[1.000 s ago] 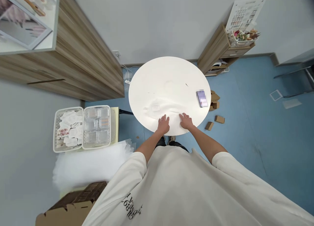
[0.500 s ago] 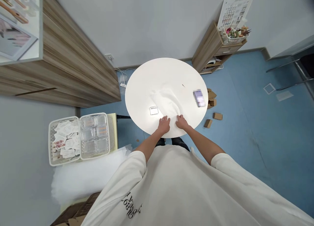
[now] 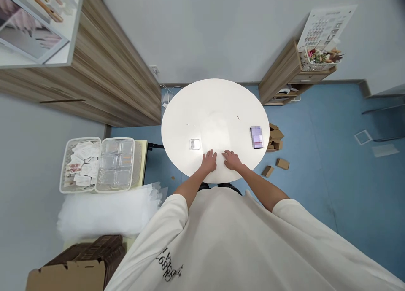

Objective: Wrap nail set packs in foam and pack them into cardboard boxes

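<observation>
1. your left hand (image 3: 209, 161) lies palm down near the near edge of the white table (image 3: 215, 92), fingers spread apart, with nothing visibly gripped.
2. your right hand (image 3: 232, 160) rests across from it by the same edge, fingers pointing inward and a little bent – whether they pinch anything thin, i cannot tell. the two hands are apart, with a gap between them.
3. just beyond that gap is a pale, shiny patch (image 3: 217, 135); it may be a thin clear sheet or only glare, the view does not settle it.
4. a small clear case (image 3: 195, 144) lies flat on the table's left side, near your left hand but not touching it. a purple item (image 3: 257, 137), blurred out, lies by the right edge, and a thin dark sliver (image 3: 238, 117) sits between it and the middle.
5. judging by the pose, the step in hand looks like pressing or smoothing at the near edge, both hands working as a pair.
6. from here, any move calls for a light, even touch – and for finding by feel whether a film edge is under your fingertips, since sight gives you little.
</observation>
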The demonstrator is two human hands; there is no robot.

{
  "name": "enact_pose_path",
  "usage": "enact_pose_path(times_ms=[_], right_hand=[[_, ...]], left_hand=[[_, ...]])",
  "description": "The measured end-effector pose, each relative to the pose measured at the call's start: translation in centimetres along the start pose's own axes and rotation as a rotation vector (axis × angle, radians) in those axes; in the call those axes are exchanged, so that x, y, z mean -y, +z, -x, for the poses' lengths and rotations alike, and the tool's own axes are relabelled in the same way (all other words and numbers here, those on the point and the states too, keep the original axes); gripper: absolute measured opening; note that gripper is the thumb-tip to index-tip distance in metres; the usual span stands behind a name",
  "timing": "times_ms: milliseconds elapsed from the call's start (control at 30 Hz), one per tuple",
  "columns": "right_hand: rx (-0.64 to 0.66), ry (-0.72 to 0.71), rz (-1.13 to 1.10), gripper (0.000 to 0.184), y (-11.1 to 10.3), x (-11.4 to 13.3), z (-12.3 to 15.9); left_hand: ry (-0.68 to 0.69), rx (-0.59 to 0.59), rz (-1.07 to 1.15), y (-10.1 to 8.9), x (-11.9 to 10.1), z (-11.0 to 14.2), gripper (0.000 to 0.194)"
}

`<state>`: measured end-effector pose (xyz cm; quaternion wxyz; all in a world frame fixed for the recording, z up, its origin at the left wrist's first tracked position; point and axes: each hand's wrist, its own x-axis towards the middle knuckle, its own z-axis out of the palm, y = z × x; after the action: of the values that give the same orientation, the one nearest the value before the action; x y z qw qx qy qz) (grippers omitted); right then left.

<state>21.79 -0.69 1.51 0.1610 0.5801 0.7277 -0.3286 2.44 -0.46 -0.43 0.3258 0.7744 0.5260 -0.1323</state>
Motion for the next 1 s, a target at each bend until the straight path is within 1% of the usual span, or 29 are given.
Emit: enact_pose_path(times_ms=[67, 167, 300, 433, 500, 600, 667, 767, 900, 1000], right_hand=[[-0.003, 0.013, 0.001, 0.06, -0.2, -0.6, -0.2], [-0.011, 0.013, 0.002, 0.058, -0.3, -1.1, -0.6], [-0.019, -0.003, 0.032, 0.057, -0.3, -0.9, -0.8], [-0.021, -0.048, 0.063, 0.057, -0.5, 0.3, -0.8], [-0.016, -0.076, 0.064, 0.059, -0.6, 1.0, -0.7], [0.008, -0.12, 0.065, 0.062, -0.4, 2.2, -0.6], [0.035, -0.141, 0.068, 0.066, 0.1, 2.9, -0.6], [0.068, -0.142, 0.093, 0.069, 1.2, 3.8, -0.6], [0.12, -0.112, 0.176, 0.069, 2.5, 4.5, -0.8], [0.138, -0.094, 0.218, 0.073, 3.0, 4.6, -0.9]], left_hand=[[-0.004, 0.003, -0.005, -0.3, -0.4, -0.9, 0.076], [0.001, 0.0, -0.018, -0.8, -0.6, -1.8, 0.071], [-0.002, -0.032, 0.0, -1.5, 0.0, -1.7, 0.063], [-0.044, -0.159, -0.005, -2.7, 2.3, -0.6, 0.061], [-0.078, -0.225, -0.018, -3.6, 4.1, -0.2, 0.062], [-0.151, -0.272, -0.055, -5.0, 6.8, -0.1, 0.066], [-0.194, -0.274, -0.084, -5.6, 8.3, -0.4, 0.068], [-0.215, -0.231, -0.116, -6.1, 9.9, -1.1, 0.07], [-0.175, -0.206, -0.139, -6.0, 10.7, -1.8, 0.072], [-0.107, -0.244, -0.173, -6.0, 11.0, -1.8, 0.071]])
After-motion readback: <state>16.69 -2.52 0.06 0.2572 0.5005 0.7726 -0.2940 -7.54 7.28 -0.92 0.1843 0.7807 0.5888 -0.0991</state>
